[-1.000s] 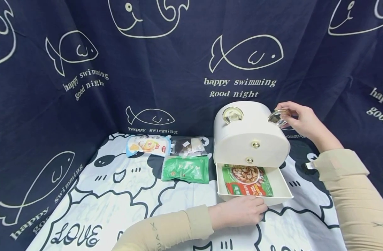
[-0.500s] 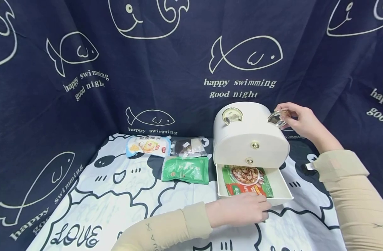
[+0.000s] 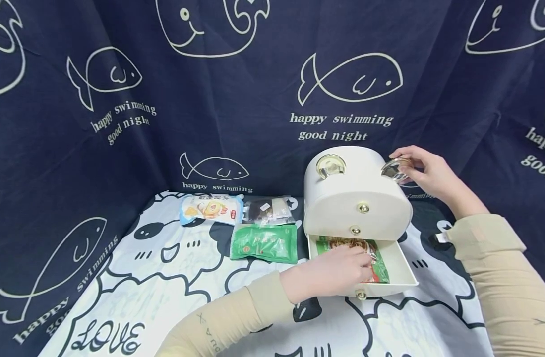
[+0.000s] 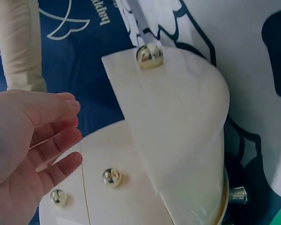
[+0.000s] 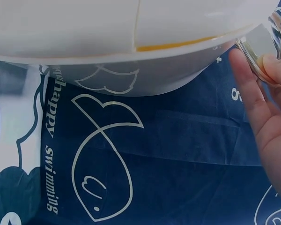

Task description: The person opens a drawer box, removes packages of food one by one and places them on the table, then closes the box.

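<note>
Filling most of the head view with a navy backdrop [image 3: 232, 114], unchanged since half a second ago, and the lower part with a white printed cloth [image 3: 165, 302]. Keeping the cream cabinet [image 3: 330, 213] right of centre, in the same place as before, and the drawer [image 3: 401, 270] below still pulled out. Now showing the left hand [image 3: 336, 272] lifted from the drawer's front edge to above its inside, reaching from the bottom edge in a beige sleeve [image 3: 236, 317]. At the left of the left wrist view, showing loosely bent, slightly parted fingers [image 4: 65, 171]. Cannot tell whether touching the green-and-red packet [image 3: 380, 258] inside the drawer, now covered more than before. At the upper right of the head view, keeping the right hand [image 3: 426, 171] in its former spot, pinching the gold ear [image 3: 393, 169] between thumb and fingers. Near mid-frame, leaving the plain green packet [image 3: 263, 243] unmoved. Finally, baring the gold knob [image 3: 361, 294] on the drawer's front, hidden earlier.
</note>
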A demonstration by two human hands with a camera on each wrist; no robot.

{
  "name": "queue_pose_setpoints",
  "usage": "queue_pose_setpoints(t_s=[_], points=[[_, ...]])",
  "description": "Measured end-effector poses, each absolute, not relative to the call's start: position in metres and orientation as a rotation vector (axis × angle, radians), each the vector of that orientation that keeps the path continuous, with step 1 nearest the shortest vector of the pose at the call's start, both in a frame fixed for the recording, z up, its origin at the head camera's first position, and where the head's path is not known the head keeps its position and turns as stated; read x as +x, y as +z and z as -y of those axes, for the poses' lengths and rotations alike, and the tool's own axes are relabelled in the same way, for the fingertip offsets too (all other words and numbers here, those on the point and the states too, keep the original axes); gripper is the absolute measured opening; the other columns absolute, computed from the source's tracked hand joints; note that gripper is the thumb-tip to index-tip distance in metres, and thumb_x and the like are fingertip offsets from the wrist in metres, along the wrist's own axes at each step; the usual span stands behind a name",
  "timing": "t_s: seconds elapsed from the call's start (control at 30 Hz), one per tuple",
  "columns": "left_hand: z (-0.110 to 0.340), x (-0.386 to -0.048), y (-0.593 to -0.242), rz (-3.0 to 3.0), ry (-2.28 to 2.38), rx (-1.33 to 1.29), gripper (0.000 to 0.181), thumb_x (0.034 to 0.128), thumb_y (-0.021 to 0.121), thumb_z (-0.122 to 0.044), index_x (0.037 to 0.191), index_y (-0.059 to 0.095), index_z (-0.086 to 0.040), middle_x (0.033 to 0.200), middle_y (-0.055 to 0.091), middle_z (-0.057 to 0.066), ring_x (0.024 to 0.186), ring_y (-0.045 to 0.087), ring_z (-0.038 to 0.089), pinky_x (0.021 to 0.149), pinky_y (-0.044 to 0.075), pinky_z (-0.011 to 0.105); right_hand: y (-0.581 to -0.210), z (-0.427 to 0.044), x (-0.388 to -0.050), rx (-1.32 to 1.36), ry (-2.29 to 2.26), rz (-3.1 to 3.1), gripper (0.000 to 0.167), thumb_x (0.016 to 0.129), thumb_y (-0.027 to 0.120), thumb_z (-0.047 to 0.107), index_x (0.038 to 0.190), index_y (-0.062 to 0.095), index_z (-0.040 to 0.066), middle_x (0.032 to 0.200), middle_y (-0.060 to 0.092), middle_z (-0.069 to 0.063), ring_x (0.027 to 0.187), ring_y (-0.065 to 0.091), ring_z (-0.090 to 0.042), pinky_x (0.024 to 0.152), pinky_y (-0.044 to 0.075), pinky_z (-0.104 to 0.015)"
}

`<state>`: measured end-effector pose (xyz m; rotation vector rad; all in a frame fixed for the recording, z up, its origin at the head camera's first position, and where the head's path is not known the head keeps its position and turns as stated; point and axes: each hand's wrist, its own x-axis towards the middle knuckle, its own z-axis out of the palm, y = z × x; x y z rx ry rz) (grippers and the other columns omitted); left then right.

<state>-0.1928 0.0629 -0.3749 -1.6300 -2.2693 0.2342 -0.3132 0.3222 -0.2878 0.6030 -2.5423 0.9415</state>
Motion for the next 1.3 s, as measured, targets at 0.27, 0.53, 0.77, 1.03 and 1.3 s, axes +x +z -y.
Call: queue_pose_setpoints(t_s=[0.27, 0.53, 0.77, 1.03, 1.3], points=[[-0.058, -0.207, -0.373, 2.414, 0.189, -1.579, 0.034, 0.0922, 0.059, -0.025, 0.126, 0.058, -0.028, 0.119, 0.055, -0.010, 0.110, 0.050, 0.009, 0.090, 0.043, 0.023, -0.287, -0.320, -0.310, 0.616, 0.867, 2.520, 0.036, 0.087, 0.055, -0.008, 0.118, 0.060, 0.010, 0.086, 0.055, 0.028, 0.065, 0.061, 0.001, 0.057, 0.051, -0.016], [-0.056, -0.214, -0.382, 2.433, 0.191, -1.553, 0.044, 0.0919, 0.060, -0.024, 0.134, 0.050, -0.030, 0.128, 0.054, -0.009, 0.117, 0.049, 0.011, 0.092, 0.043, 0.025, -0.287, -0.320, -0.308, 0.594, 0.802, 2.523, 0.036, 0.086, 0.057, -0.009, 0.115, 0.063, 0.012, 0.088, 0.057, 0.025, 0.066, 0.059, 0.003, 0.058, 0.050, -0.015], [-0.056, -0.219, -0.389, 2.456, 0.258, -1.579, 0.044, 0.0863, 0.067, -0.026, 0.129, 0.055, -0.027, 0.121, 0.056, -0.008, 0.111, 0.051, 0.011, 0.089, 0.044, 0.024, -0.286, -0.320, -0.309, 0.569, 0.790, 2.580, 0.036, 0.087, 0.055, -0.008, 0.117, 0.060, 0.011, 0.099, 0.064, -0.017, 0.066, 0.058, 0.005, 0.058, 0.051, -0.015], [-0.058, -0.223, -0.395, 2.476, 0.315, -1.604, 0.044, 0.0837, 0.070, -0.035, 0.126, 0.058, -0.029, 0.118, 0.055, -0.011, 0.109, 0.050, 0.010, 0.092, 0.042, 0.025, -0.280, -0.319, -0.308, 0.586, 0.813, 2.641, 0.033, 0.089, 0.054, -0.006, 0.118, 0.059, 0.010, 0.108, 0.063, -0.018, 0.075, 0.057, 0.009, 0.061, 0.053, -0.018], [-0.060, -0.227, -0.403, 2.527, 0.315, -1.626, 0.039, 0.0851, 0.068, -0.030, 0.123, 0.060, -0.030, 0.122, 0.054, -0.011, 0.112, 0.049, 0.008, 0.087, 0.043, 0.024, -0.277, -0.321, -0.308, 0.596, 0.806, 2.666, 0.034, 0.089, 0.054, -0.006, 0.119, 0.059, 0.009, 0.110, 0.061, -0.013, 0.081, 0.054, 0.013, 0.063, 0.053, -0.017]])
